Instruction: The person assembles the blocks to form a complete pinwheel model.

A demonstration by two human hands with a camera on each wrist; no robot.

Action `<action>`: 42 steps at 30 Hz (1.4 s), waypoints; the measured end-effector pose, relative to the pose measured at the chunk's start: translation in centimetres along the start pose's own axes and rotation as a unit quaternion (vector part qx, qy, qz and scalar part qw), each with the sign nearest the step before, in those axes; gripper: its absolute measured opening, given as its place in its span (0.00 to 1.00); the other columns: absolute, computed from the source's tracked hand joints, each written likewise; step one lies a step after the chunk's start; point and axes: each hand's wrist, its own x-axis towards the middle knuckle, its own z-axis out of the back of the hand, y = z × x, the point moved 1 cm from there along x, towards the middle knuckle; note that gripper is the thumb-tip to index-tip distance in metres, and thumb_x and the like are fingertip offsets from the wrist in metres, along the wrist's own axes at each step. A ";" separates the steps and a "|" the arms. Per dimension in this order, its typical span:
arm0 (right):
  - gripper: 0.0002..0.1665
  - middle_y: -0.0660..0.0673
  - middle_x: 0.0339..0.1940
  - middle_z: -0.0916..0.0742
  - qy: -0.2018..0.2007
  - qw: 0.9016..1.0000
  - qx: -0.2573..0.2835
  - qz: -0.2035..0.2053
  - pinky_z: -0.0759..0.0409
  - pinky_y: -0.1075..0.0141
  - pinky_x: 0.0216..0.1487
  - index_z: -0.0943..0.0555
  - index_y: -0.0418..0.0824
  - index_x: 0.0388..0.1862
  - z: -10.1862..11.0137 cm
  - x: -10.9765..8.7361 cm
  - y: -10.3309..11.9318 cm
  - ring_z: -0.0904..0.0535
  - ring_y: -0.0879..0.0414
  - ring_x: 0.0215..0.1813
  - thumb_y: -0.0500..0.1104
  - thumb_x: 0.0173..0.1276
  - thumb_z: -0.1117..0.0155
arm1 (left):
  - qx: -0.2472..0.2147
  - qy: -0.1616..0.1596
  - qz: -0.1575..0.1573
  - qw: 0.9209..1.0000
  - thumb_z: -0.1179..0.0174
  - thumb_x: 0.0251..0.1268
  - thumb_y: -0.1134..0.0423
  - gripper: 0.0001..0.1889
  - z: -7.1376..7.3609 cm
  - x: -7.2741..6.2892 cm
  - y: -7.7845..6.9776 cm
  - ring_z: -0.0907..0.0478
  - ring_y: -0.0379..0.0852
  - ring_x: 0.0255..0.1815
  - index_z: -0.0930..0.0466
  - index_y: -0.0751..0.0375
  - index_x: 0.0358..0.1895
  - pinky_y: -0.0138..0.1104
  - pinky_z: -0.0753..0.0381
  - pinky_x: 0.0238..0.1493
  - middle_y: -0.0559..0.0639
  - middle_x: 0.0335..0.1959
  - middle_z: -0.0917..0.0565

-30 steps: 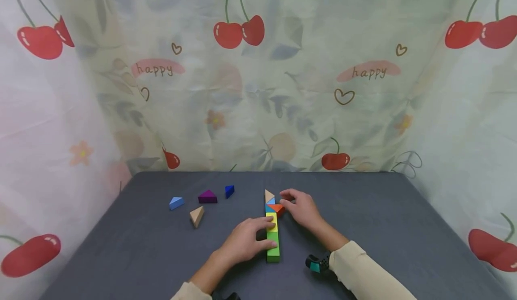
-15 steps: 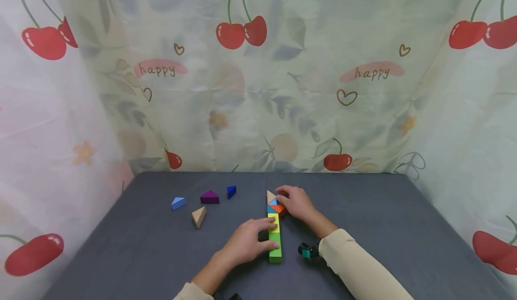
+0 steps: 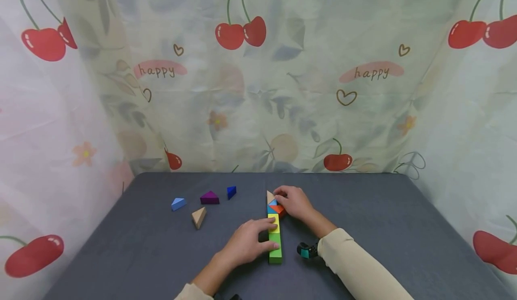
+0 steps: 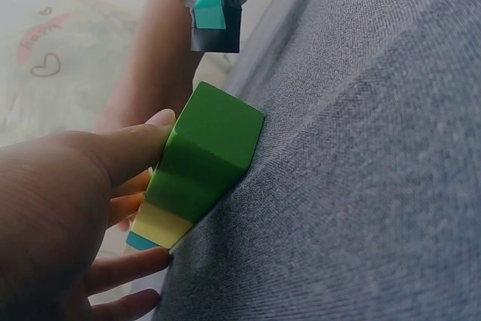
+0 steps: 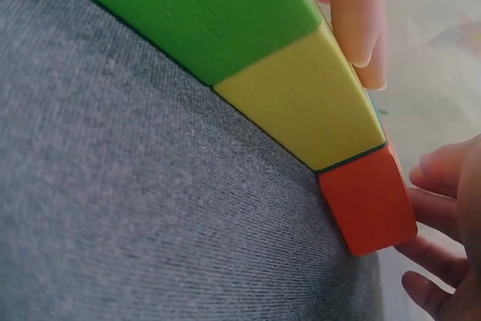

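A row of coloured wooden blocks runs away from me along the dark cloth. Nearest is a green block (image 3: 275,258), then a yellow block (image 3: 273,216). Beyond them come blue pieces (image 3: 270,209), an orange triangular block (image 3: 276,208) that juts out to the right, and a beige triangle (image 3: 270,197) at the far end. My left hand (image 3: 247,241) rests its thumb on the green block and its fingertips on the yellow one, others along the side. My right hand (image 3: 295,202) has its fingers loosely bent at the orange block's (image 5: 368,204) far right side, partly covering it.
To the left of the row lie a light blue triangle (image 3: 178,204), a purple triangle (image 3: 209,198), a dark blue triangle (image 3: 231,192) and a beige triangle (image 3: 199,217). A cherry-print curtain (image 3: 258,89) stands behind the table (image 3: 363,219) and along its sides.
My right hand has moved a little left and away from me, closer over the orange block and the row's far end. My left hand keeps its place on the green and yellow blocks.
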 end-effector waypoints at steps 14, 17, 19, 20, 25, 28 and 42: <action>0.11 0.50 0.40 0.14 0.008 1.000 0.002 -0.027 0.21 0.58 0.44 0.16 0.44 0.48 -0.7 0.8 0.0 0.21 0.56 0.39 0.46 0.70 0.36 | -0.003 -0.001 0.002 1.000 0.37 0.60 0.39 0.28 -0.2 0.0 0.3 0.30 0.47 0.65 0.21 0.45 0.62 0.50 0.32 0.62 0.39 0.65 0.27; 0.11 0.51 0.38 0.14 0.012 1.000 -0.004 -0.027 0.21 0.59 0.44 0.15 0.44 0.47 -0.8 1.0 -0.1 0.21 0.56 0.39 0.46 0.70 0.36 | -0.002 -0.002 0.003 1.000 0.37 0.60 0.38 0.28 -0.2 0.0 0.4 0.30 0.47 0.65 0.21 0.46 0.61 0.50 0.32 0.62 0.39 0.65 0.26; 0.10 0.51 0.38 0.14 0.014 1.000 -0.006 -0.026 0.21 0.59 0.43 0.15 0.44 0.46 -0.9 1.0 -0.2 0.21 0.56 0.38 0.46 0.69 0.36 | -0.001 -0.004 0.001 1.000 0.37 0.60 0.38 0.28 -0.3 0.0 0.4 0.30 0.47 0.65 0.21 0.46 0.61 0.50 0.32 0.62 0.39 0.65 0.26; 0.10 0.51 0.37 0.14 0.015 1.000 -0.007 -0.025 0.21 0.59 0.43 0.15 0.44 0.46 -0.9 1.0 -0.2 0.21 0.56 0.38 0.46 0.70 0.36 | 0.000 -0.005 0.000 1.000 0.37 0.60 0.38 0.28 -0.3 0.0 0.4 0.30 0.47 0.65 0.21 0.46 0.61 0.50 0.32 0.62 0.39 0.65 0.26; 0.10 0.51 0.38 0.14 0.018 1.000 -0.014 -0.021 0.21 0.59 0.43 0.15 0.43 0.46 -0.9 1.1 -0.2 0.21 0.56 0.38 0.45 0.70 0.36 | 0.003 -0.007 -0.004 1.000 0.37 0.60 0.39 0.28 -0.2 0.0 0.2 0.29 0.47 0.65 0.21 0.46 0.61 0.49 0.31 0.62 0.39 0.65 0.26; 0.10 0.50 0.38 0.14 0.020 0.999 -0.015 -0.021 0.21 0.59 0.44 0.15 0.43 0.46 -0.9 1.1 -0.2 0.21 0.55 0.39 0.45 0.70 0.36 | 0.003 -0.007 -0.004 1.000 0.37 0.60 0.39 0.28 -0.2 0.0 0.1 0.29 0.47 0.64 0.21 0.47 0.61 0.50 0.31 0.62 0.39 0.65 0.26; 0.11 0.49 0.40 0.14 -0.007 1.000 0.013 -0.024 0.21 0.57 0.44 0.15 0.43 0.47 -0.5 0.7 0.1 0.20 0.54 0.40 0.45 0.70 0.37 | 0.001 -0.003 -0.002 1.000 0.37 0.60 0.39 0.28 -0.1 0.0 0.1 0.30 0.48 0.65 0.21 0.46 0.61 0.51 0.32 0.62 0.39 0.66 0.27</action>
